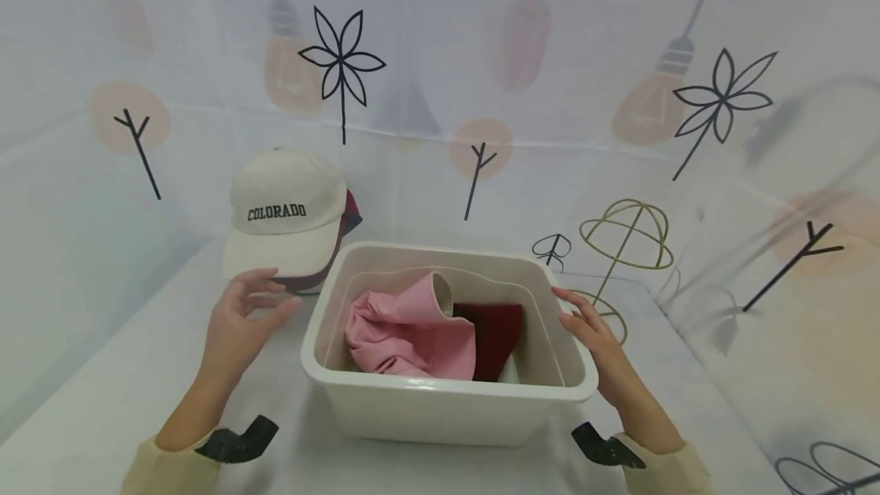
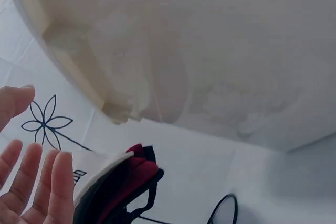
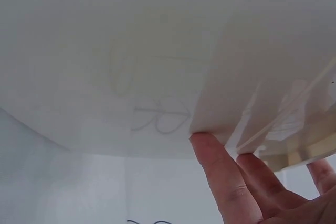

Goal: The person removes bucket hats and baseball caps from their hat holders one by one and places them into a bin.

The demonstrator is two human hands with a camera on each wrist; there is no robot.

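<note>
A cream plastic bin (image 1: 357, 386) stands on the white cloth in front of me. Inside lie a pink cap (image 1: 406, 327) and a dark red cap (image 1: 496, 336). My right hand (image 1: 591, 331) touches the bin's right rim with straight fingers (image 3: 223, 174) under the lip of the bin (image 3: 157, 51). My left hand (image 1: 241, 319) hovers open just left of the bin, clear of its wall (image 2: 210, 56), fingers (image 2: 50, 187) spread. Beyond that hand sits a stack of caps topped by a cream "COLORADO" cap (image 1: 285, 212); the stack's brims (image 2: 123, 182) show in the left wrist view.
A patterned white cloth covers the table (image 1: 89, 388) and rises as a backdrop on all sides. Printed flowers, bulbs and umbrella shapes mark it. Dark wrist-camera mounts (image 1: 237, 440) sit at both cuffs.
</note>
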